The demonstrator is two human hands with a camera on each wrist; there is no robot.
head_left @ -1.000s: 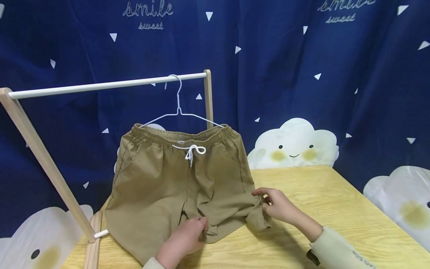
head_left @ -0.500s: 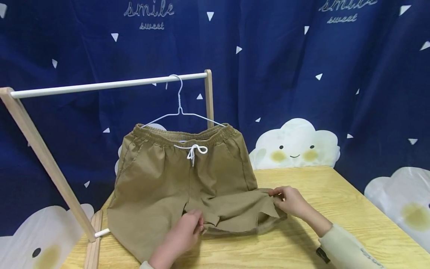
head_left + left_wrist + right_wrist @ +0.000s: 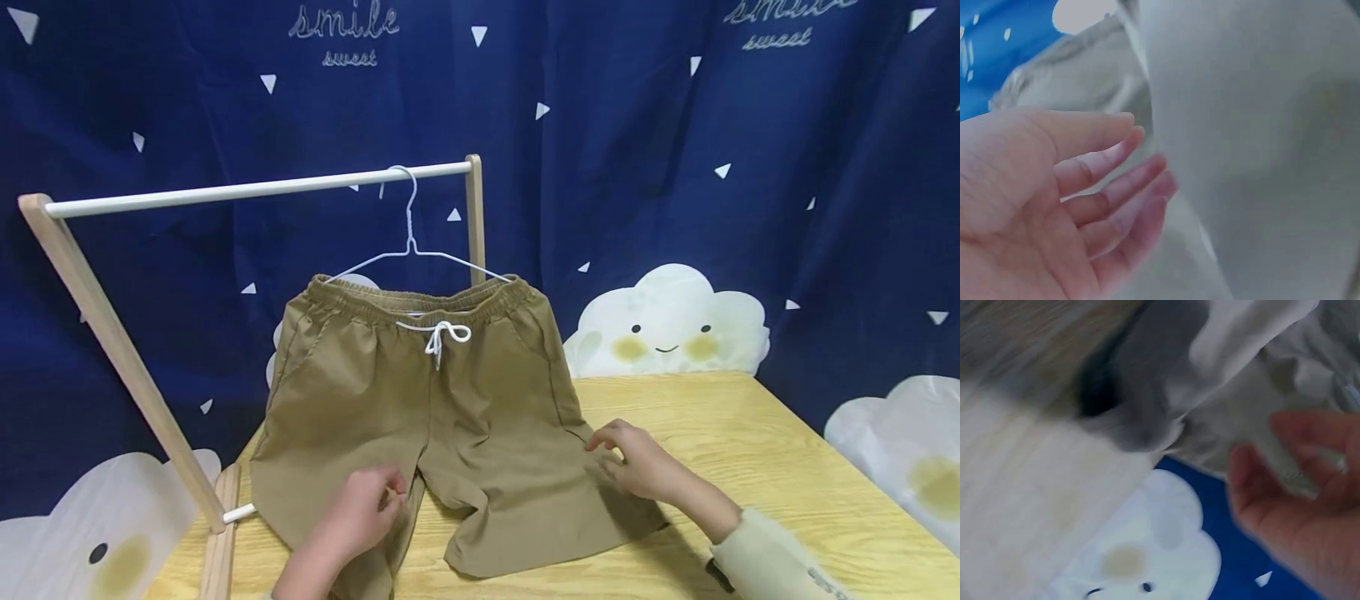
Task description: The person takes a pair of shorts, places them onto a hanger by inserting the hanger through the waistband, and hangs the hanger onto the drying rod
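Khaki shorts with an elastic waist and a tied white drawstring hang from a white wire hanger. Their lower legs spread over the table. My left hand hovers in front of the leg on the left; in the left wrist view the hand has relaxed fingers and holds nothing, close to the cloth. Beside the outer edge of the other leg is my right hand, its fingers loosely bent. In the right wrist view this hand shows thumb and fingers apart near blurred fabric; contact is unclear.
The hanger hooks over the white rail of a wooden-legged rack. A light wood-grain table lies underneath. Behind stands a navy curtain with white triangles and smiling clouds.
Both hands have let go of the hem of the leg on the right, which has dropped flat and spread toward the front. My left hand has moved left and down.
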